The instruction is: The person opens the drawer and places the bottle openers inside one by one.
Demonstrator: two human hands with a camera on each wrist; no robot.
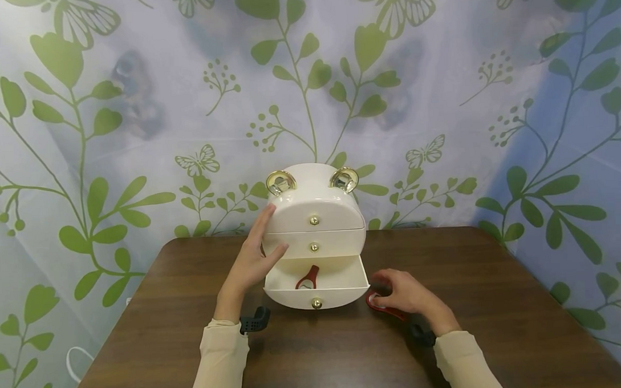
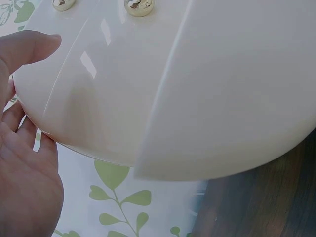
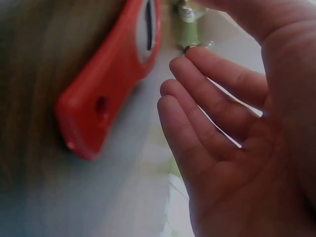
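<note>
A glossy white small chest of drawers (image 1: 314, 216) with gold knobs stands on the table, its lowest drawer (image 1: 344, 273) pulled out. In that drawer lies a red-handled tool (image 1: 313, 272) with a rounded head. My left hand (image 1: 251, 256) rests along the chest's left side, fingers spread, thumb in front; the left wrist view shows the hand (image 2: 29, 168) at the chest's curved edge. To the right of the drawer, my right hand (image 1: 403, 290) is over a second red tool (image 1: 391, 310). The right wrist view shows its handle hole and pale oval (image 3: 103, 94) beside loosely bent fingers (image 3: 182, 133).
The chest has two gold cup-shaped ears (image 1: 281, 182) on top. It stands toward the back of a dark brown wooden table (image 1: 326, 359). Behind hangs a pale cloth (image 1: 183, 90) with green leaves and butterflies. A white cable loop (image 1: 72, 362) shows at the far left.
</note>
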